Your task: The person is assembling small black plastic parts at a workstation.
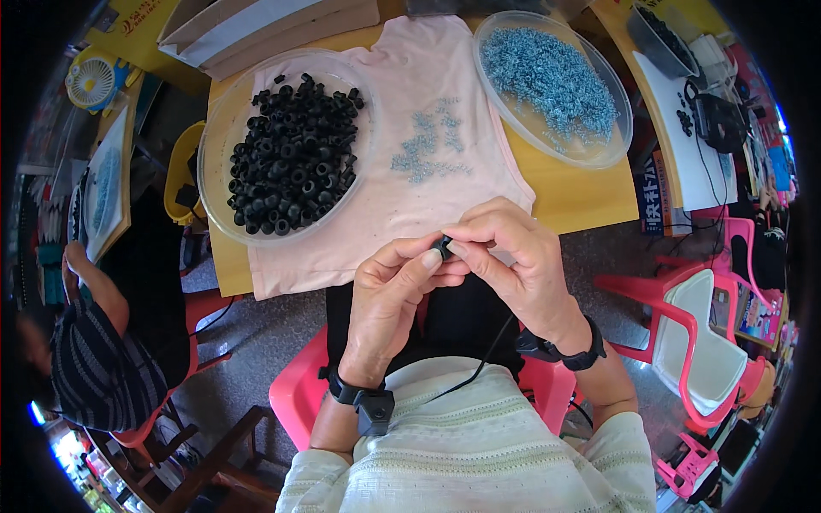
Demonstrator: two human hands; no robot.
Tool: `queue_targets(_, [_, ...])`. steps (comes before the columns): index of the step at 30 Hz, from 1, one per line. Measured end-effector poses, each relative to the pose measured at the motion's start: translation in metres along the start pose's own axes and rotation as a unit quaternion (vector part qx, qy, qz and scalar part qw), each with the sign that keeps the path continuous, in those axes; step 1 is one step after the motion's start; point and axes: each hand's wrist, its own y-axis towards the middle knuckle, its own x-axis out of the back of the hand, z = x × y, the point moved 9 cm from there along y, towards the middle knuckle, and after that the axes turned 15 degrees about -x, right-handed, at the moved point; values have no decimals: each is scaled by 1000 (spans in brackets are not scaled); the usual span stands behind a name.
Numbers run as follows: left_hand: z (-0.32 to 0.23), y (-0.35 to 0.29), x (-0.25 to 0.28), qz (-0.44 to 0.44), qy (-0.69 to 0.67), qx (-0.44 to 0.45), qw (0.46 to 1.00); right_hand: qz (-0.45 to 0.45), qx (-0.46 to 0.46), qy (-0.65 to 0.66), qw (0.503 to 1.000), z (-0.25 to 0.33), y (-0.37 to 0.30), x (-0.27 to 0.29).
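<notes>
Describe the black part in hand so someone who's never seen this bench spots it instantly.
Find the pink garment spread on the yellow table, then look to its near edge, where the left hand and right hand meet. Pinched between them is the small black part, held aloft, unlike the black parts heaped in the round clear tub to the left.

The small black piece [442,248] I can make out is pinched up off the bench [590,203], in the grip of the left hand [389,278] and the right hand [506,256] together. It sits by the bench's near edge, about midway between the near corners. Dark all over where it shows, it looks rounded and short (most of it is tucked behind the fingertips, so from here I can't tell its full shape or which end faces up).
</notes>
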Motion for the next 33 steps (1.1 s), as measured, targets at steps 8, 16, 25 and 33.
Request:
queue_targets(8, [6, -2, 3, -19, -16, 18, 1000, -13, -9, -35, 999, 9, -5, -1])
queue_targets(16, [8, -4, -5, -4, -62, 51, 997, -20, 17, -90, 996, 9, -9, -3])
queue_targets(25, [10, -7, 0, -32, 48, 6, 998, -38, 49, -84, 995, -2, -15, -2])
queue_targets(33, [-13, 0, -5, -58, 78, -43, 994, -77, 35, -58, 995, 5, -14, -5])
